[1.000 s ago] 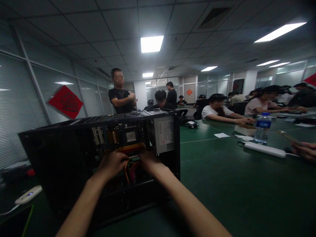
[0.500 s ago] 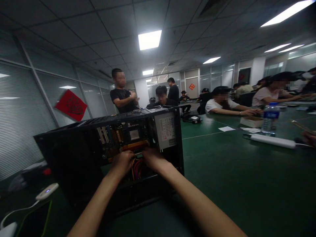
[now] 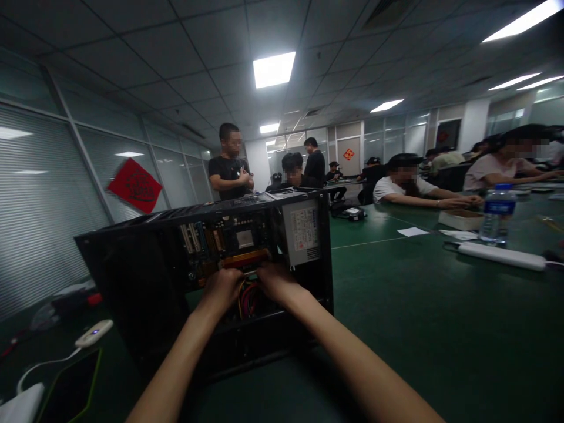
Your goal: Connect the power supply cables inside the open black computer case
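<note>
An open black computer case (image 3: 123, 282) lies in front of me, its motherboard (image 3: 205, 238) and silver power supply (image 3: 304, 235) showing. My left hand (image 3: 224, 288) reaches inside, fingers closed at the left end of a thin strip that looks like a memory module (image 3: 251, 272). At its right end is my right hand (image 3: 277, 281), also closed, with fingertips partly hidden in shadow. Just above both hands run the orange and yellow memory slots (image 3: 247, 258). Coloured power cables (image 3: 248, 299) hang between my wrists.
On the green table (image 3: 418, 317) at right are a white power strip (image 3: 500, 256), a water bottle (image 3: 499, 217), an open box (image 3: 460, 220) and paper (image 3: 413, 232). A phone (image 3: 70, 388) and a white device with a cable (image 3: 94, 333) lie left. Several people sit or stand beyond.
The whole view has shifted a little, so the case and room appear further right. Both hands stay at the same place inside the case, close together on the strip.
</note>
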`<state>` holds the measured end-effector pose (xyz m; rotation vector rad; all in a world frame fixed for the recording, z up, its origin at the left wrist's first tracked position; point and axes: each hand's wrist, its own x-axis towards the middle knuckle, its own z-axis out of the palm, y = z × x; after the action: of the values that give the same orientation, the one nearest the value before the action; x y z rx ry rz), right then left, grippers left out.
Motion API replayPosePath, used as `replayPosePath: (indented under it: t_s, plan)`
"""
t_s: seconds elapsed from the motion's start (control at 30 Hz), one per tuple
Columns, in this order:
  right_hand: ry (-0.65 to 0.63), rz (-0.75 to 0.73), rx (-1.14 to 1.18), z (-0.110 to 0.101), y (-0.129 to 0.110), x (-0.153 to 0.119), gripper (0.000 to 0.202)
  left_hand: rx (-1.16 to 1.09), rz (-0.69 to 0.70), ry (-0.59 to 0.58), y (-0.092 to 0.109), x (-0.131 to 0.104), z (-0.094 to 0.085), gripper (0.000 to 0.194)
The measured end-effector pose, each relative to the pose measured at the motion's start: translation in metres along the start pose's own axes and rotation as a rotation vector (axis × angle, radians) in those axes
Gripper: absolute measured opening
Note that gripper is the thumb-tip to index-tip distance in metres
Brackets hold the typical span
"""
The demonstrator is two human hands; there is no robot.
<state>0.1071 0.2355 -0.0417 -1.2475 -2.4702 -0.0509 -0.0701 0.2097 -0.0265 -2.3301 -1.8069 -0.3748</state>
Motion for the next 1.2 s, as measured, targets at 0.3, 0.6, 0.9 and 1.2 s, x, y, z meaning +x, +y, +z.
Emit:
replayPosePath:
  t_s: [0.3, 0.6, 0.9, 1.2]
  plan:
    - [0.007, -0.011, -0.027, 0.003, 0.001, 0.001, 0.029, -0.002, 0.024, 0.006, -0.001, 0.001, -0.001, 0.02]
    - [-0.009, -0.005, -0.026, 0.002, -0.001, 0.0, 0.028, 0.086, -0.068, 0.009, -0.001, 0.005, 0.003, 0.017]
    - [0.002, -0.029, -0.039, 0.004, -0.004, -0.002, 0.028, 0.144, -0.008, 0.012, -0.005, 0.004, 0.006, 0.022]
    - [0.077, -0.213, -0.114, 0.009, 0.007, 0.014, 0.023, 0.161, -0.009, 0.024, -0.001, 0.003, 0.004, 0.025]
